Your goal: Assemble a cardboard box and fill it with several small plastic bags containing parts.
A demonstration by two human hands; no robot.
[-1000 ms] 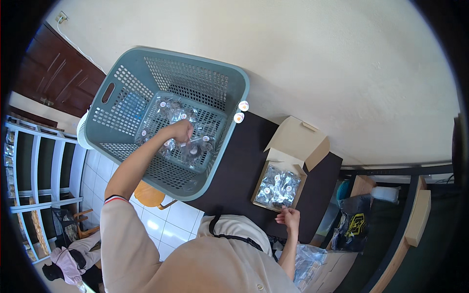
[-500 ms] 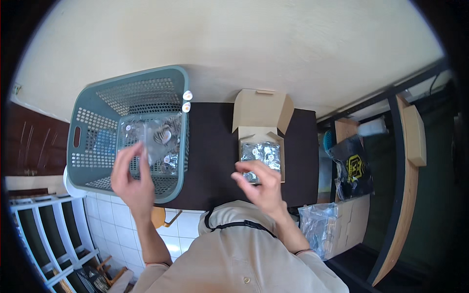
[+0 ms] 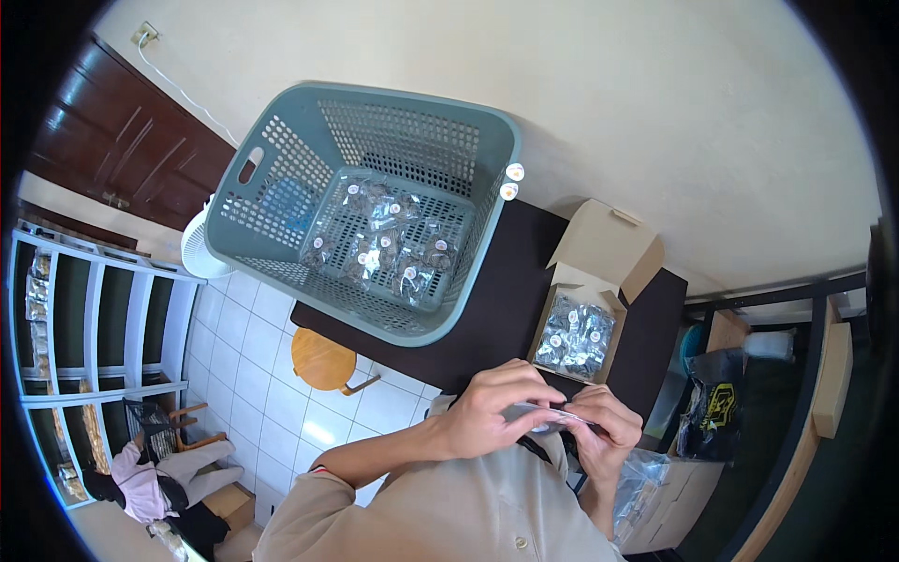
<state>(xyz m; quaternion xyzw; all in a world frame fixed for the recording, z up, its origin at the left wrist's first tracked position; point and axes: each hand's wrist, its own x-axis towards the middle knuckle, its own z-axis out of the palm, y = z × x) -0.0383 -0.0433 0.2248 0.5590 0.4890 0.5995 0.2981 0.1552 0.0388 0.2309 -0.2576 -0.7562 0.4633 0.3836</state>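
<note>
In front of my chest, my left hand point(image 3: 496, 407) and my right hand point(image 3: 604, 426) pinch opposite sides of a small clear plastic packet point(image 3: 543, 412). It is seen nearly edge-on, and its contents are mostly hidden by my fingers. Just beyond my hands, an open cardboard box point(image 3: 607, 361) contains several similar clear packets point(image 3: 573, 332) with round white stickers. To the left stands a large grey-green plastic basket point(image 3: 375, 323), where several more stickered packets point(image 3: 384, 244) lie on the bottom.
Basket and box rest on a dark table point(image 3: 496, 281) against a pale wall. A wooden stool point(image 3: 323, 361) stands on the tiled floor by the table's left end. At far lower left another person point(image 3: 150, 482) sits near white shelves point(image 3: 89, 318). Wood-and-black shelving point(image 3: 815, 375) rises on the right.
My left hand has come from over the basket to my chest with the packet. My right hand has left the box and now grips the packet too. The view has turned and shifted left.
</note>
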